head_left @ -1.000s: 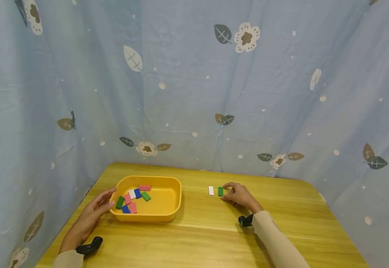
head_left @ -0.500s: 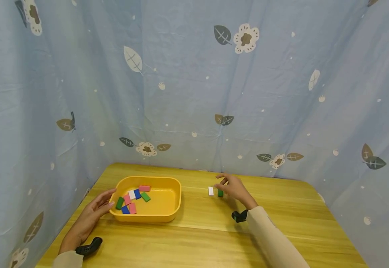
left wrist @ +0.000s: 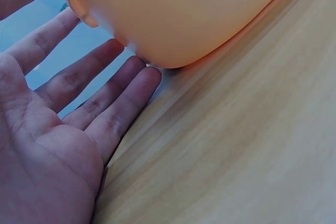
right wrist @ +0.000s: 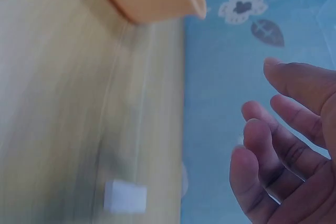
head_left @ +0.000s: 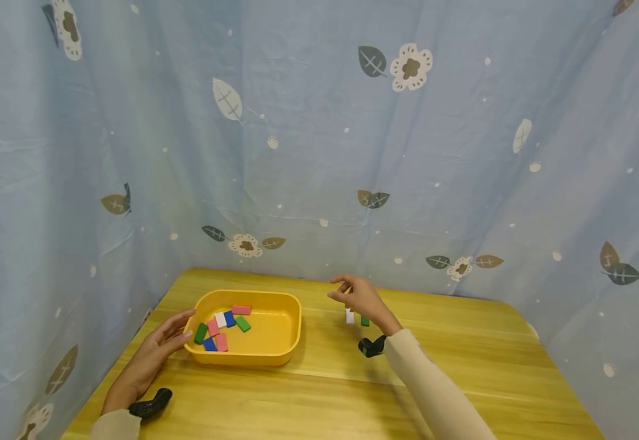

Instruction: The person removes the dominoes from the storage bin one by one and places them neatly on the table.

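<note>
While the right hand (head_left: 360, 297) hangs loose and empty, the spread left hand (head_left: 156, 351) could slide the yellow tray (head_left: 271, 333) right — by pushing.

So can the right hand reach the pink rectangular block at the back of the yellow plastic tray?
Probably yes: the right hand looks empty, and the yellow plastic tray is open above the pink block.

Yel tray (head_left: 272, 335), pink/grn/blu/wht blks (head_left: 220, 320) inside. Wht blk (head_left: 349, 316), grn blk (head_left: 365, 321) R of it. Blu flwr/leaf-print curtain (head_left: 303, 165) behind.
</note>
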A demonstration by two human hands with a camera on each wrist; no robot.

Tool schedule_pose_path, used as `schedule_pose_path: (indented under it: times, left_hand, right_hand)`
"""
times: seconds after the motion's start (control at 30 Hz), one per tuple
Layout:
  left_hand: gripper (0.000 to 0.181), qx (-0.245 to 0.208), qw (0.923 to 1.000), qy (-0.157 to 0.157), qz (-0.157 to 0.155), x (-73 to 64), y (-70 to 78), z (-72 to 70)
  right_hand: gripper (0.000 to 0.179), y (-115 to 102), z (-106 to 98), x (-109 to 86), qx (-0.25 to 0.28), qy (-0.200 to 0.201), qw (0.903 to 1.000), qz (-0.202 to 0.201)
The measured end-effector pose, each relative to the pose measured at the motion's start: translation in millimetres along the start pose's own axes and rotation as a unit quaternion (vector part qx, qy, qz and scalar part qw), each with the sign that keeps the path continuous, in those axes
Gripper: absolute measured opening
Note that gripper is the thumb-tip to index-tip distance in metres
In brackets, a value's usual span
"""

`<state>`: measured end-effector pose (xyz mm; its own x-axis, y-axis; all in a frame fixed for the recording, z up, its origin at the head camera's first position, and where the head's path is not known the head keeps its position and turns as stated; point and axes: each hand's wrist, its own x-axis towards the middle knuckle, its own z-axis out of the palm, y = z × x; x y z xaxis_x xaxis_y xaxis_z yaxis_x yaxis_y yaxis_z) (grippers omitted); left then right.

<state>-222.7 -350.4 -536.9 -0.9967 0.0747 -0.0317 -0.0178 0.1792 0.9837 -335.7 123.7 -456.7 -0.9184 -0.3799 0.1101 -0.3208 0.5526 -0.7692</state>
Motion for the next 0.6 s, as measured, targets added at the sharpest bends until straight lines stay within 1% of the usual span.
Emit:
schedule_pose_path:
  times: [0.23,0.47,0.6]
  left_hand:
    - [0.066,-0.002,1.0000,0.001,0.001,0.2,-0.9,0.8]
    - [0.066,-0.001,1.0000,0.001,0.001,-0.2,-1.2,1.8]
    - [0.066,-0.004,1.0000,-0.003,-0.001,1.4,0.7,0.5]
  right_hand:
    - [0.034,-22,19,14.0,-0.001,-0.016,0.9991,-0.038]
    - [0.032,-38,43,24.4,0.014,-0.038,0.9982,-0.043]
    - [0.034,-49,53,31.4,0.026,-0.054,0.9966,-0.056]
